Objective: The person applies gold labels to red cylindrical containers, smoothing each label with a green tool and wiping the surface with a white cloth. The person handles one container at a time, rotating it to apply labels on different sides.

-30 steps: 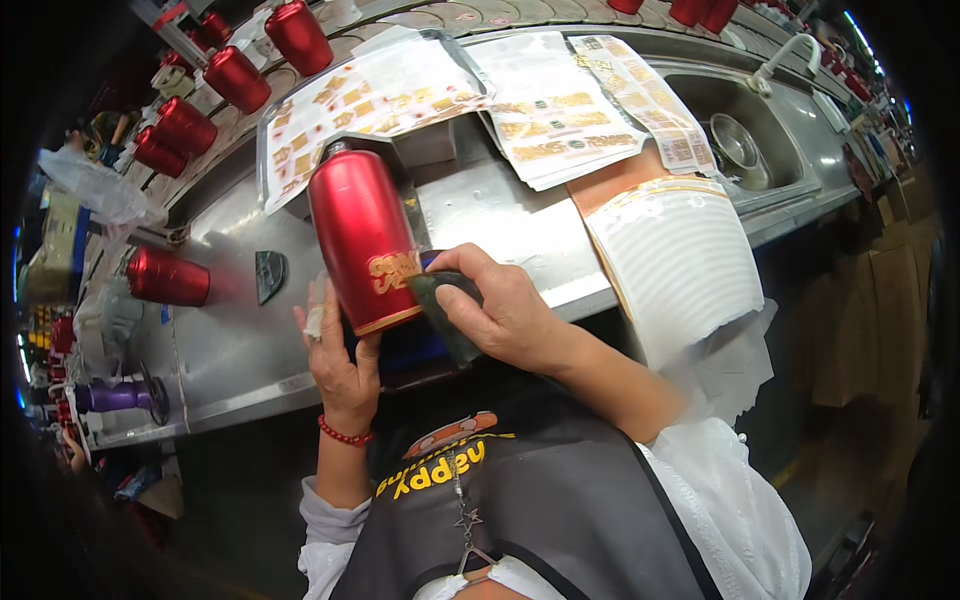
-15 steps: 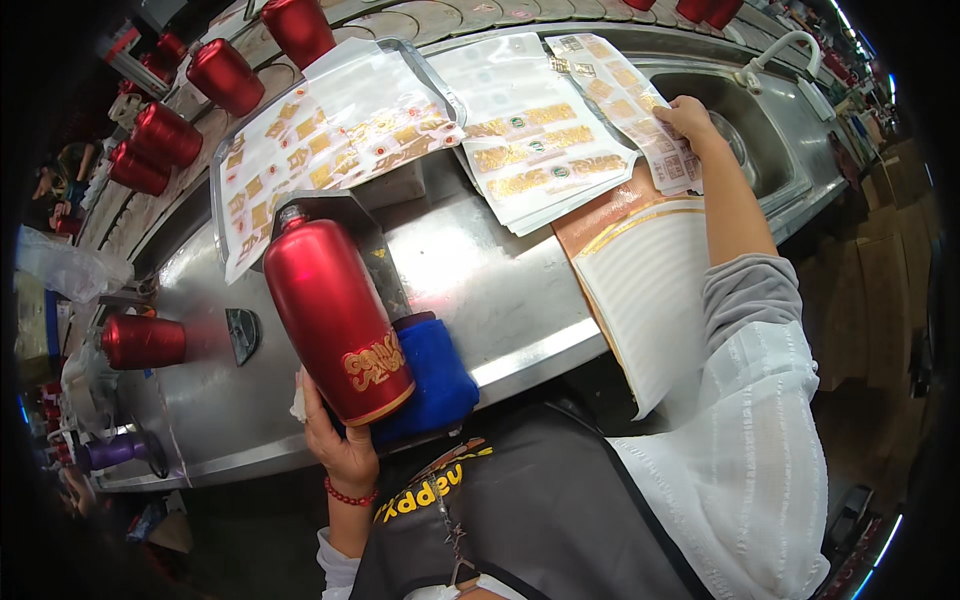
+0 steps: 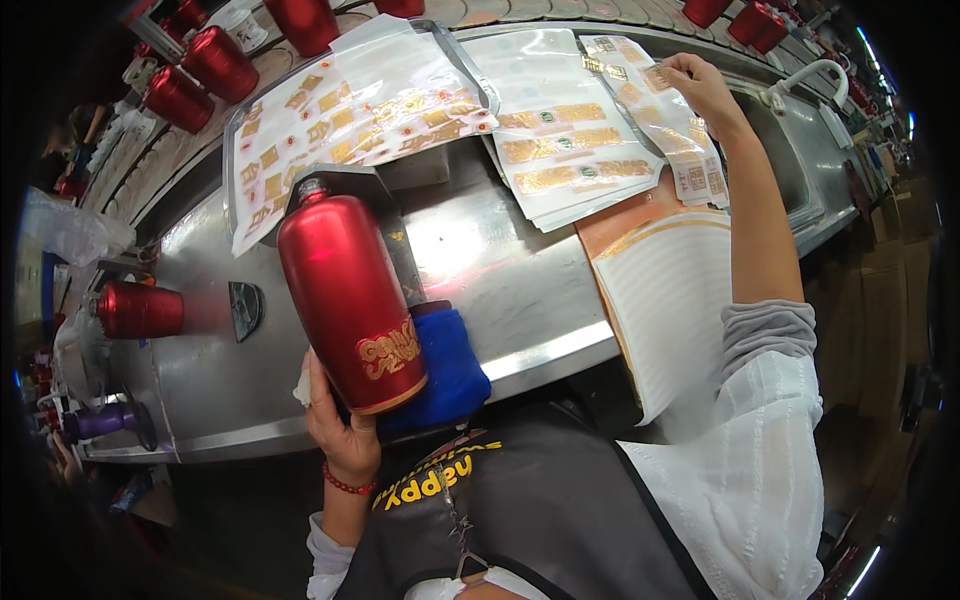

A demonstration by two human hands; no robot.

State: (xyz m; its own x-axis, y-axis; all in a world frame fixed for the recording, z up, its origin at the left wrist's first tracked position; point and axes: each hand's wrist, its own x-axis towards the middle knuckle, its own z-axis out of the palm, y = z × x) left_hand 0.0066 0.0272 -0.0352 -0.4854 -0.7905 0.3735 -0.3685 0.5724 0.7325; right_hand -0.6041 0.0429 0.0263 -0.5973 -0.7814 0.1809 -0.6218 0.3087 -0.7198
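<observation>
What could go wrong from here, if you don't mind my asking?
The red bottle might slip or roll if the left hand at its base let go; the right hand is away at the narrow sheet with gold designs.
That sheet lies close to the sink, so a careless tug could perhaps send it in.
The white ribbed sheet sticks out past the counter's front edge, so a sleeve could catch it.

One gold-lettered red bottle (image 3: 345,290) — one blue cloth (image 3: 450,365), one faucet (image 3: 812,68), one beaded bracelet (image 3: 347,487).
</observation>
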